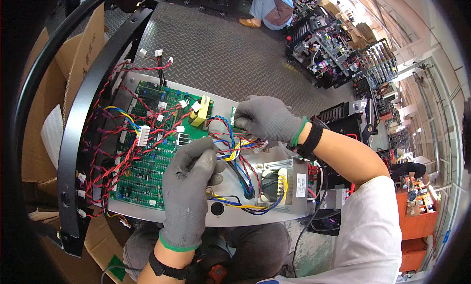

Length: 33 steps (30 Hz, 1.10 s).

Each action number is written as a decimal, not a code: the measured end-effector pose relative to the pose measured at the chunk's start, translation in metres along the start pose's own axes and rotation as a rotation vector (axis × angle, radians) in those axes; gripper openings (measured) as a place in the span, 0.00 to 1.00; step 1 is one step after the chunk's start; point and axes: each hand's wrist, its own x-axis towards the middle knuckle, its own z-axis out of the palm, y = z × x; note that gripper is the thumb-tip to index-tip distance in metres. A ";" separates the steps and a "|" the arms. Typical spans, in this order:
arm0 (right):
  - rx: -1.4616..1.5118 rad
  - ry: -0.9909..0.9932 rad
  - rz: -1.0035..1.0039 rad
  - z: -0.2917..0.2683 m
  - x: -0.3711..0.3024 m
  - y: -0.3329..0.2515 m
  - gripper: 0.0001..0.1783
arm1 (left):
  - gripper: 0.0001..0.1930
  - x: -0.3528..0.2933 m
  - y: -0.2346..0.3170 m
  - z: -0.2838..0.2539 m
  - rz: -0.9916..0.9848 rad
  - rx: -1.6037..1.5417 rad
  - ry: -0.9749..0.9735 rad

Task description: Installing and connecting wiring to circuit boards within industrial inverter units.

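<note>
White cloth of a sleeve (370,225) hung nearest my camera, below and to the right of both sets of fingers. From afar I watched the gloved right hand (270,118), its fingers bent downward above a wire bundle (238,151); I could not tell whether they pinched anything. On the gloved left hand (189,186), the fingers curled against the bundle's left side, though whether they gripped it I could not make out. That bundle lay between the two sets of fingers, over a pale metal panel (228,188). Left of the left fingers spread a green circuit board (149,183), with a white connector (143,135) above it. I saw a yellow component (201,112) left of the right fingers and a transformer (271,186) below them. Farther left of the left fingers stood a black metal bar (78,127), near a cardboard box (46,161).
</note>
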 end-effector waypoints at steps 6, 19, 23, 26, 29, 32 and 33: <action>0.016 -0.049 0.033 -0.008 0.008 0.002 0.12 | 0.14 -0.004 0.002 0.000 -0.006 -0.007 0.027; -0.081 -0.150 -0.012 -0.022 0.023 -0.006 0.11 | 0.16 -0.016 0.017 -0.029 -0.117 -0.010 -0.066; -0.232 -0.232 -0.052 -0.032 0.036 -0.016 0.12 | 0.16 -0.018 0.017 -0.025 -0.126 0.003 -0.044; -0.269 -0.261 -0.048 -0.031 0.038 -0.019 0.13 | 0.21 -0.021 0.015 -0.020 -0.125 0.052 0.100; -0.266 -0.242 0.026 -0.025 0.036 -0.021 0.14 | 0.20 -0.022 0.015 -0.021 -0.057 0.038 0.146; -0.168 -0.232 0.069 -0.025 0.032 -0.018 0.16 | 0.13 -0.024 0.016 -0.022 -0.080 -0.020 0.086; -0.170 -0.218 0.077 -0.026 0.030 -0.017 0.16 | 0.13 -0.023 0.016 -0.022 -0.082 -0.025 0.054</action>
